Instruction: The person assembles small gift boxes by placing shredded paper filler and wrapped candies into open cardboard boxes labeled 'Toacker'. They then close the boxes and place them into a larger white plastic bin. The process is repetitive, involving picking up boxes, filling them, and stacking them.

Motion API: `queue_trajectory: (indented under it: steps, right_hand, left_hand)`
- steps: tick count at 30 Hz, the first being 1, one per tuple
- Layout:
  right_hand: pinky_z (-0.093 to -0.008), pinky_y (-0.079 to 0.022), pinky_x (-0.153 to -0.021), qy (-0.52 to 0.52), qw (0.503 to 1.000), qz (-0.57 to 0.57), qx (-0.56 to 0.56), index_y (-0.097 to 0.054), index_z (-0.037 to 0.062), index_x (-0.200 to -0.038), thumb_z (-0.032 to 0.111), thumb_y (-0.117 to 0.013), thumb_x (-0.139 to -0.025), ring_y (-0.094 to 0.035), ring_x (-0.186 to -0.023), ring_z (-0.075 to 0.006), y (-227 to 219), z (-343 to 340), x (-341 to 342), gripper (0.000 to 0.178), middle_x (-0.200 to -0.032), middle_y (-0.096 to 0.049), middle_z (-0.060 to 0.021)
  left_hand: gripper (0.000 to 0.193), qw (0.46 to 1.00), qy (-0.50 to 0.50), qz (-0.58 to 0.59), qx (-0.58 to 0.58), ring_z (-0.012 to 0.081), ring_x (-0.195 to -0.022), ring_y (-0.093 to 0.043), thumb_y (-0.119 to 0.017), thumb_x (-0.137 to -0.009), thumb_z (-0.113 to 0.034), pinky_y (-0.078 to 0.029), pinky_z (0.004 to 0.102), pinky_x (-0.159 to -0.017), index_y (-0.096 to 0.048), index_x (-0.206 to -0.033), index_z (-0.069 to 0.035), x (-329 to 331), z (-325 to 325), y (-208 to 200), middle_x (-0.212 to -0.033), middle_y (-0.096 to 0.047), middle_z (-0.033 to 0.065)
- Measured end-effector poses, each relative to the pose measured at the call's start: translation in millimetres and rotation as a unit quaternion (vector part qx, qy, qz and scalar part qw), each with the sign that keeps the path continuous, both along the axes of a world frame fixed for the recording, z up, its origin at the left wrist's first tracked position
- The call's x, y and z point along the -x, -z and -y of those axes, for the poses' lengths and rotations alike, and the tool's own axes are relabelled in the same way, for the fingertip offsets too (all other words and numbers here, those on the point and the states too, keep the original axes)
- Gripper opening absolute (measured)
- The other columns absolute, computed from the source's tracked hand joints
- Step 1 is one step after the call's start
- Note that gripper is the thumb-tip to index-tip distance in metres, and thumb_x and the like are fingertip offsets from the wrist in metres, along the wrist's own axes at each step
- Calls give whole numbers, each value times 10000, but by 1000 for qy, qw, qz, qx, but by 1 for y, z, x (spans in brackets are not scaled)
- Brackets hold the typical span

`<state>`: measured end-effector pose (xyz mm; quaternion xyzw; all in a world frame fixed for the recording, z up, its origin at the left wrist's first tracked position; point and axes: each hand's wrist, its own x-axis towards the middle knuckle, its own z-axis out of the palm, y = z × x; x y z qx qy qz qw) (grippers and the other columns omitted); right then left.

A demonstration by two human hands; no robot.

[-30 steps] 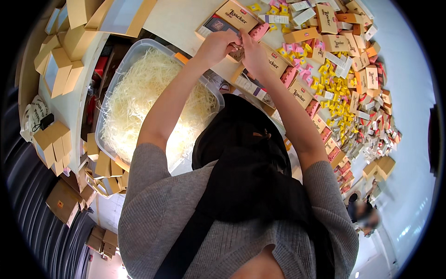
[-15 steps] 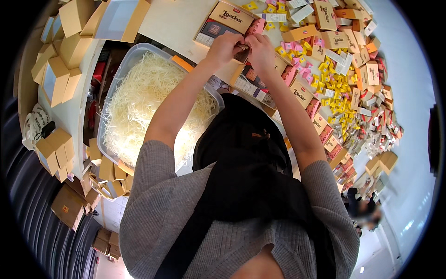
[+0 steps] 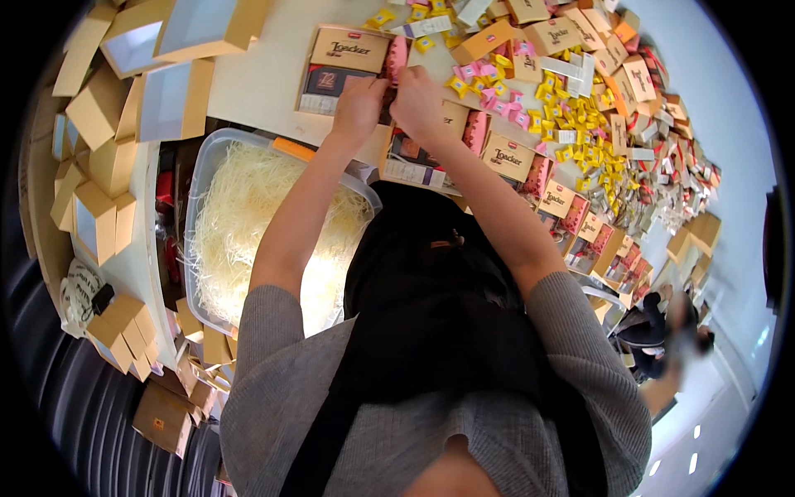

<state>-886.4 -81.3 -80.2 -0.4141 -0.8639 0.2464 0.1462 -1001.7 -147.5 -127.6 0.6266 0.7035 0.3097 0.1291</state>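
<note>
Both my hands are over an open tan gift box (image 3: 304, 83) on the table, at its near right corner. Inside it lie a tan packet (image 3: 350, 50), a dark flat box (image 3: 325, 80), a slim white box (image 3: 317, 103) and a pink dotted packet (image 3: 398, 55). My left hand (image 3: 361, 108) has its fingers curled down by the dark box. Just below the pink packet, my right hand (image 3: 416, 101) is closed with its fingertips pointing into the corner. Between them a dark brown spot shows, but what the fingers pinch is hidden.
A clear tub (image 3: 195, 273) of pale shredded paper (image 3: 265, 224) stands below the table edge. Open cartons (image 3: 175, 99) are stacked at left. More filled boxes (image 3: 508, 157) run in a row to the right, beside heaped yellow sweets (image 3: 571, 116). A person (image 3: 650, 323) is at far right.
The whole view has shifted, so the box and hands appear further left. Both hands have lowered into the box's corner; the small brown thing seen between the fingers is now mostly hidden.
</note>
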Motion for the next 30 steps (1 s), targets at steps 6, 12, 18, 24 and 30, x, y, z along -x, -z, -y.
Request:
queue_trajectory:
  steps: [6,12,18,24,30]
  right_hand:
    - [-437,-492,-754,135,985,-82,75,-640,42,-946,65,-557,-785,-622,-865,-349,8,-30,-32,183,-913,-647,-186]
    - [-394,-515,-696,106,970,193,105,-670,47,-903,246,-673,-767,-660,-786,-291,37,-114,-124,241,-820,-678,-129]
    - [-432,-517,-748,63,970,233,-23,-664,89,-849,299,-730,-723,-626,-884,-330,72,-117,-118,253,-866,-675,-132]
    - [-401,-524,-695,66,975,214,-18,-657,39,-1025,328,-715,-730,-648,-752,-314,66,-125,-117,417,-832,-679,-135]
    - [-308,-524,-658,157,962,-117,190,-685,60,-1016,231,-744,-709,-665,-715,-192,82,-140,-162,356,-848,-701,-89]
  left_hand:
    - [245,998,-4,-10,64,335,-860,-587,-618,-768,-55,-480,419,-748,-586,-1010,-65,-4,-4,-12,-903,-601,131]
    - [359,990,5,-41,133,336,-902,-593,-663,-770,-72,-485,405,-799,-554,-1112,-50,-3,-7,-45,-998,-614,142]
    - [274,999,28,-23,40,315,-897,-611,-635,-792,-99,-497,388,-759,-610,-1064,-82,-42,-48,-72,-1012,-625,114]
    - [215,973,165,-32,155,270,-839,-636,-572,-818,-143,-511,364,-706,-614,-1015,-69,-83,-133,19,-954,-629,92]
    - [281,953,184,-53,236,200,-765,-646,-629,-818,-131,-522,337,-673,-581,-1085,-56,-80,-147,8,-917,-606,105]
